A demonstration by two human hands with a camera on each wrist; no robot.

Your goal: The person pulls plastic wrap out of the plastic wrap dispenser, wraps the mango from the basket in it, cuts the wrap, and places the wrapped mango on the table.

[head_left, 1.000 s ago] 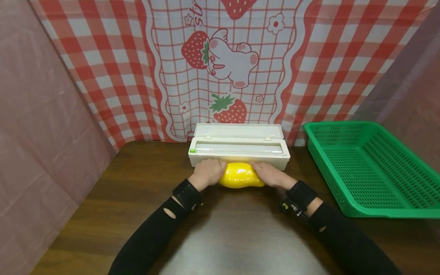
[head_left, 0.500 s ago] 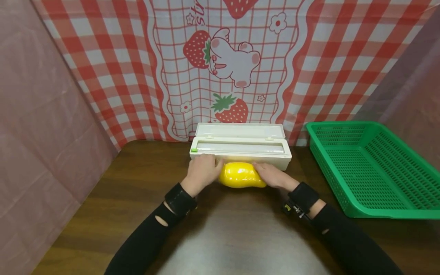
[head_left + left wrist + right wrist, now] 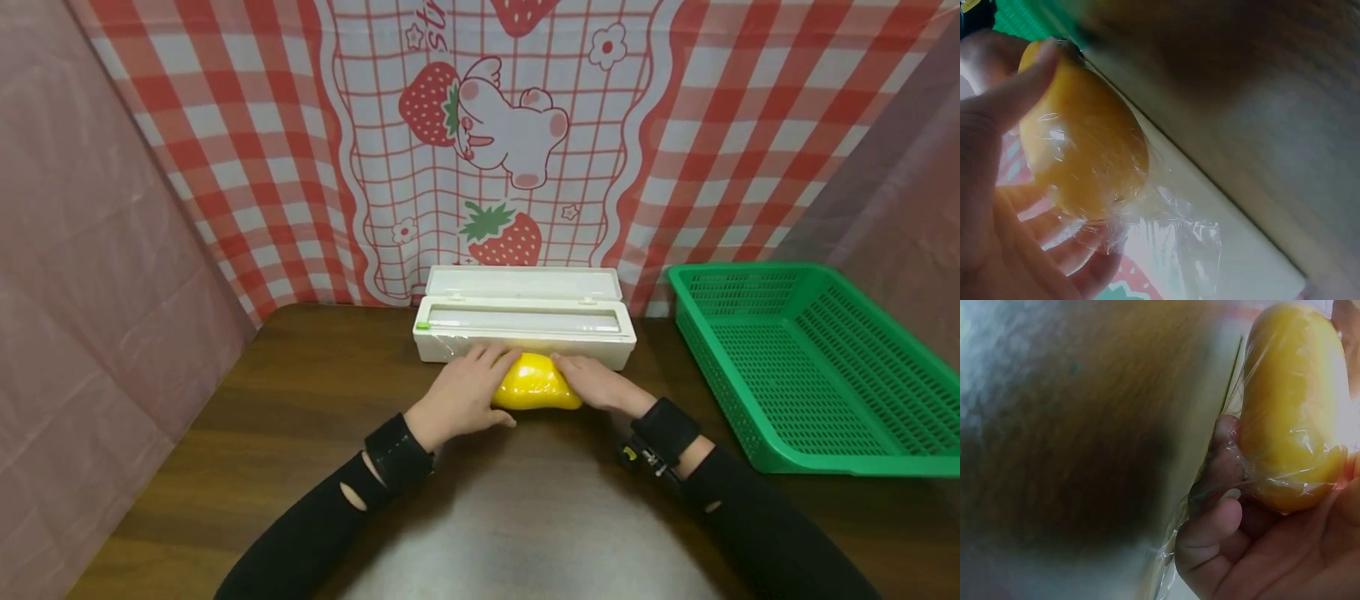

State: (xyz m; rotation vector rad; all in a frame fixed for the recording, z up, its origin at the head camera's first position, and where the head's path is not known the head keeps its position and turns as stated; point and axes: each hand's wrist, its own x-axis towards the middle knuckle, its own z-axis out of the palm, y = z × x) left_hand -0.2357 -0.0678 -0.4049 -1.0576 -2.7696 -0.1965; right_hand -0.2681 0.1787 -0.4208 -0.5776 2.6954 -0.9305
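A yellow mango in clear plastic wrap is between both hands, just in front of the white wrap dispenser. My right hand grips its right end, with the fingers curled in the right wrist view. Over the left end lies my left hand, its fingers extended and its thumb sticking out toward me. In the left wrist view, loose plastic wrap trails off the mango past the fingertips. Crinkled film also runs by the right hand's fingers in the right wrist view.
The dispenser's lid is raised at the back, and a green slider sits at its left. On the right stands a green plastic basket. Behind the wooden table hangs a red checked strawberry cloth.
My left hand loosened from the mango's left end, drew back left, then came back over it with fingers extended and thumb apart. The right hand stays on the right end.
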